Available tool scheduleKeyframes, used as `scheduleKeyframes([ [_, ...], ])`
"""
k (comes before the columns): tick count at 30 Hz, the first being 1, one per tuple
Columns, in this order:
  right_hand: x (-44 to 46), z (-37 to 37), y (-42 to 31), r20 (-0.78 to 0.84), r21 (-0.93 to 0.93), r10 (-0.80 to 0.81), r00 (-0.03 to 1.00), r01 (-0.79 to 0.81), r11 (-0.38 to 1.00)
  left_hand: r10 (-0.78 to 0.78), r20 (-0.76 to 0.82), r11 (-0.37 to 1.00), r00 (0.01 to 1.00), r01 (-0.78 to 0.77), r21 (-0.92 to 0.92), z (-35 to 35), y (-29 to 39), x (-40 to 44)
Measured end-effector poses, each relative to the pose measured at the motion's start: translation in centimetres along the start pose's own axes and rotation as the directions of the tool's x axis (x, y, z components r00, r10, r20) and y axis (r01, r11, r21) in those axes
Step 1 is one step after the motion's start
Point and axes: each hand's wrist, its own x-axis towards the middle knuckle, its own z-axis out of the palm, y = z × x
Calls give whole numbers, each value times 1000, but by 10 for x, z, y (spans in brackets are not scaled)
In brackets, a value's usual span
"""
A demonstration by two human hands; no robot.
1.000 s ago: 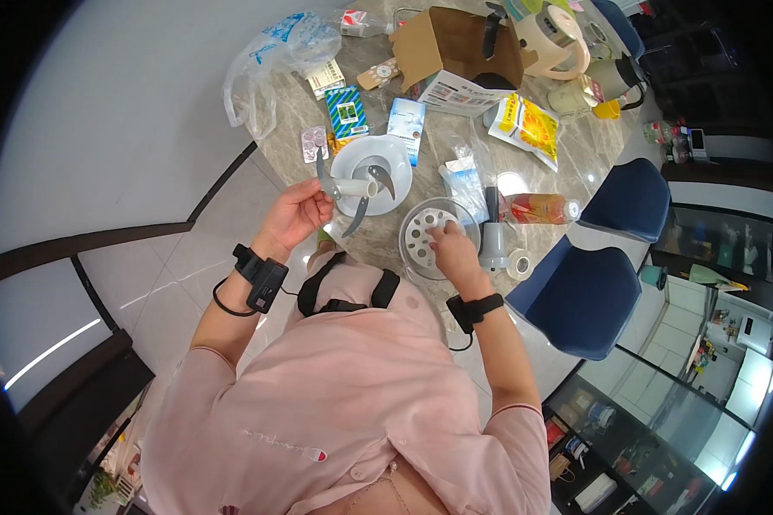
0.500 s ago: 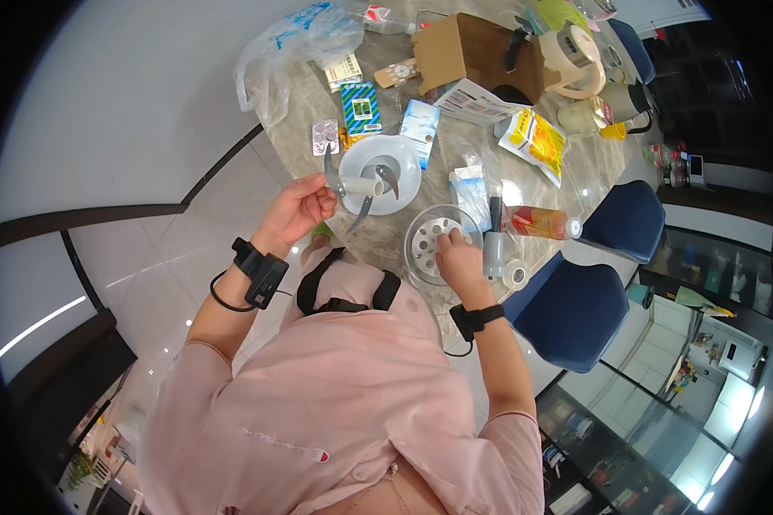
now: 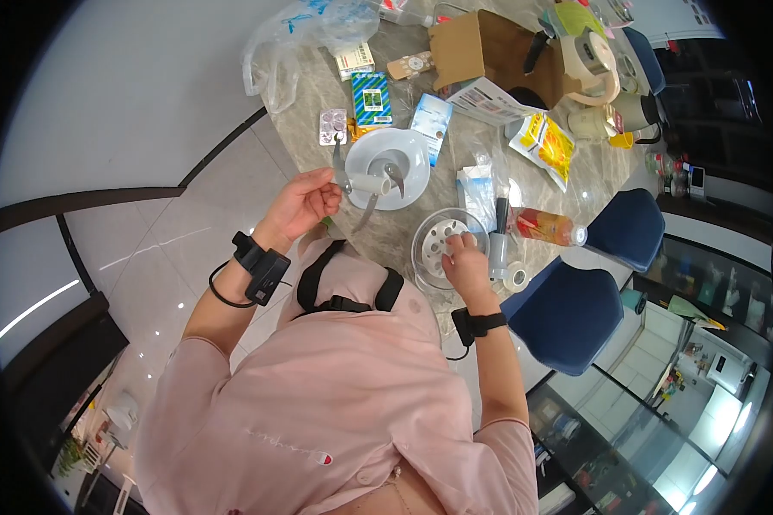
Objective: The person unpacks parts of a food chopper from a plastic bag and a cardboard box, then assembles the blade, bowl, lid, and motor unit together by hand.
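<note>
My left hand [image 3: 307, 202] pinches a food-chopper blade [image 3: 369, 184], which has a white hub and curved grey blades. It hangs over the table edge, in front of a white bowl [image 3: 416, 153]. My right hand [image 3: 468, 266] reaches into a clear round bowl [image 3: 415, 249]. Its fingers are closed on the edge of a white disc with holes [image 3: 435, 245]; the fingertips are partly hidden. Right of that hand lies a grey and black cylindrical part [image 3: 499, 245]. Beside it is a small white ring-shaped piece [image 3: 515, 275].
A bottle of reddish drink [image 3: 545, 227] lies near the right edge. Behind are an open cardboard box [image 3: 464, 53], a yellow packet [image 3: 545, 148], medicine boxes [image 3: 371, 99], a plastic bag [image 3: 318, 26] and a cream kettle [image 3: 588, 64]. Blue chairs [image 3: 567, 313] stand at the right.
The view has shifted slightly, so the table items sit a little further right. My right fingers have moved on the white disc, which now looks more tilted. My left hand still holds the blade.
</note>
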Motion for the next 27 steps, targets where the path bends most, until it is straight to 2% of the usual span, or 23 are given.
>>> scheduleKeyframes([
  [7,4,3,-6,-25,6,-36,999,36,999,3,-23,1000,1000,-3,-9,3,2,-4],
  [12,12,8,4,-19,22,-78,997,78,997,4,-9,997,1000,-3,81,10,-2,0],
  [16,4,1,1,-8,61,-48,999,48,997,-38,53,982,998,27,187,24,0,5],
  [22,-16,-7,0,-119,169,56,991,-35,985,-92,139,940,986,40,339,55,-4,14],
  [25,-34,-12,-1,-242,185,85,967,-40,982,-109,116,914,987,54,403,67,-13,20],
  [27,-49,-12,1,-376,290,188,907,-77,954,-132,87,888,987,78,453,74,-19,22],
])
